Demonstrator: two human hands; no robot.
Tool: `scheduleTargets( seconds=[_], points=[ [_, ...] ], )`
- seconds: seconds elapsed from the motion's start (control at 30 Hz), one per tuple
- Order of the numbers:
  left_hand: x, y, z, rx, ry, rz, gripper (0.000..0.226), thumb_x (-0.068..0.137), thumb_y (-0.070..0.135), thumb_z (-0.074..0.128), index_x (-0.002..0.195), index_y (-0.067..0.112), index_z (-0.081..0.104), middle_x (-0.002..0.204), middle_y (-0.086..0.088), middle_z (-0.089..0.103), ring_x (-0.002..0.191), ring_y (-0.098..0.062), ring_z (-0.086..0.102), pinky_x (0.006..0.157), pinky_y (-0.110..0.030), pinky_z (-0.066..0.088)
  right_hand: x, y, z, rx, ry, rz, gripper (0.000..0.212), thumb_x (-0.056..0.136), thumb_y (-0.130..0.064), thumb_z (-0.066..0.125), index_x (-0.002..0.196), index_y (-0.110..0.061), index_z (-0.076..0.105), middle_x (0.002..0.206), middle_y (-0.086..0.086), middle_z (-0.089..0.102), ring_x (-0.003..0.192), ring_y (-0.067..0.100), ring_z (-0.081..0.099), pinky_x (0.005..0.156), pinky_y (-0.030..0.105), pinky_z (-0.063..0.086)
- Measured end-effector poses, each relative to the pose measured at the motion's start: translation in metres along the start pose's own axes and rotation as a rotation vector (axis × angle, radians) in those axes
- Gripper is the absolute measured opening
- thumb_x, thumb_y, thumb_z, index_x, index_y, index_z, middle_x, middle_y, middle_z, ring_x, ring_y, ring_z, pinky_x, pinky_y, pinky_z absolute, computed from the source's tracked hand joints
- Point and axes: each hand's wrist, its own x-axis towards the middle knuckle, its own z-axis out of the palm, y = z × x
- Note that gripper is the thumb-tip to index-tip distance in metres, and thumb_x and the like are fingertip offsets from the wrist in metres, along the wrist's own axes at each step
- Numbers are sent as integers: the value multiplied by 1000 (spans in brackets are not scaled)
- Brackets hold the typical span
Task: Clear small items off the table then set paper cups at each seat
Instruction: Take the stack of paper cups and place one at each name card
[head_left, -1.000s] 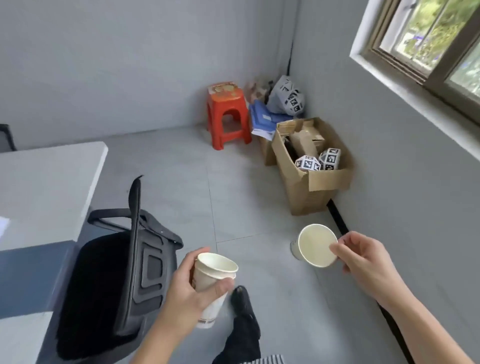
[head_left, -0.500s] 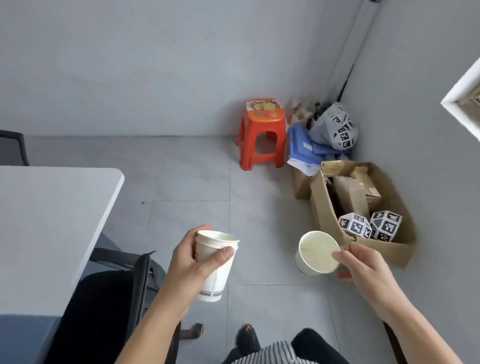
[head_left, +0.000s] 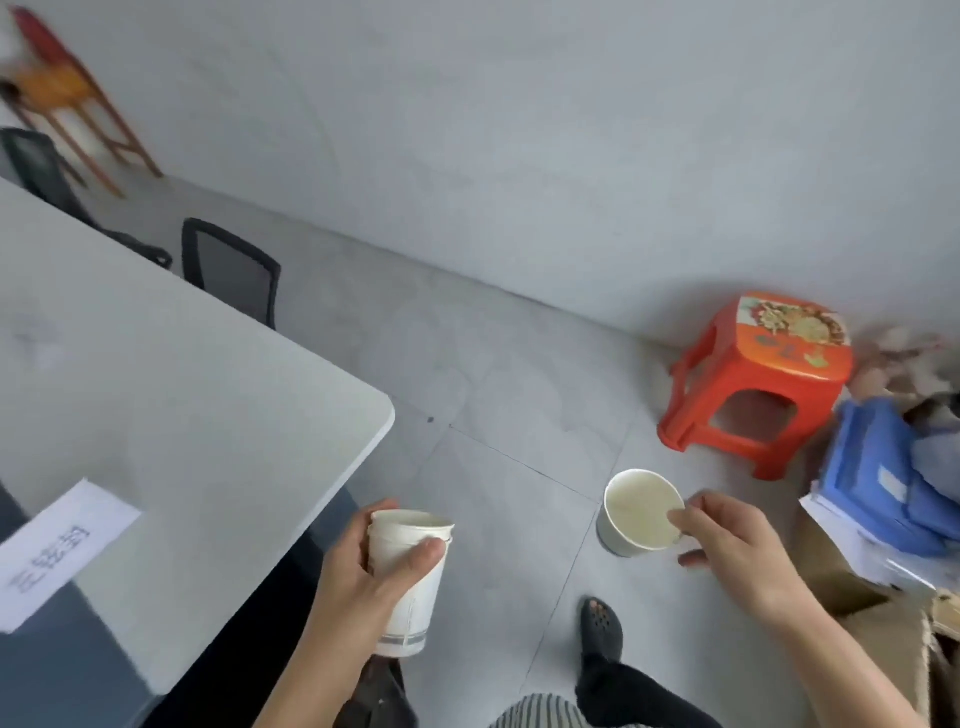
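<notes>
My left hand (head_left: 363, 577) grips a stack of white paper cups (head_left: 410, 603), held upright over the floor just off the table's near corner. My right hand (head_left: 737, 545) pinches the rim of a single white paper cup (head_left: 636, 512), tilted so its empty inside faces me. The white table (head_left: 171, 415) fills the left of the view. A white paper slip with printed characters (head_left: 57, 551) lies on it near the left edge.
Black mesh chairs (head_left: 234, 270) stand along the table's far side. An orange plastic stool (head_left: 758, 384) sits by the wall at right, next to blue folders and papers (head_left: 878, 488) and a cardboard box (head_left: 883, 623). My foot in a dark shoe (head_left: 600, 623) is on the grey tile floor.
The view has swung left toward the table, which now fills more of the frame. Both hands keep their cups, moving along with me. The box has slid to the right edge.
</notes>
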Motion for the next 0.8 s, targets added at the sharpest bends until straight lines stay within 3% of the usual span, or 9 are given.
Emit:
scheduleTargets(
  seconds=[0.13,0.23,0.3,0.4,0.47,0.57,0.63,0.8],
  points=[
    [38,41,17,-30,157,-3,72,38,50,80,106,36,62,102,4,71,82,-3,69,67,-19,51,95,-62,11,-78,-181,-85,30,90,-6,60,61,-7,54,60,1,46,64,20,47,69,42,56],
    [52,53,9,-70,325,-20,67,46,46,87,107,36,60,102,2,69,80,-6,68,63,-20,53,151,-113,38,-138,-338,-140,28,91,-7,59,63,-7,55,60,0,48,64,21,49,68,37,53],
    [60,57,0,-83,446,-40,55,63,31,88,110,30,59,102,-2,68,70,-4,68,55,-18,53,180,-143,64,-167,-432,-193,27,91,-8,59,65,-5,56,59,-3,50,65,21,51,70,37,53],
    [76,57,-20,-145,575,-103,48,75,8,78,116,22,56,95,-6,66,53,-3,67,42,-14,49,209,-180,116,-208,-568,-238,26,92,-7,58,66,-3,54,67,7,48,67,20,49,68,34,51],
    [89,59,-36,-180,647,-97,51,74,12,79,118,23,56,99,-5,66,63,-9,69,44,-15,51,219,-200,153,-237,-642,-269,27,92,-6,58,65,-5,53,67,9,47,67,20,48,66,32,50],
    [109,62,-67,-223,714,-73,60,67,29,86,119,30,56,103,1,68,83,-14,68,60,-21,54,226,-231,207,-281,-735,-309,28,91,-6,57,64,-6,52,66,7,49,66,20,50,63,28,50],
    [120,69,-88,-254,755,-55,65,61,36,85,118,33,56,103,3,69,85,-13,68,65,-22,54,226,-251,241,-325,-807,-351,26,91,-6,57,66,-6,52,68,8,50,67,20,50,61,25,50],
    [144,82,-133,-318,871,-49,57,72,26,80,122,33,52,104,3,69,90,-14,68,68,-22,53,234,-304,318,-414,-936,-452,25,91,-7,58,67,-3,50,68,7,49,66,20,49,56,19,50]
  ],
)
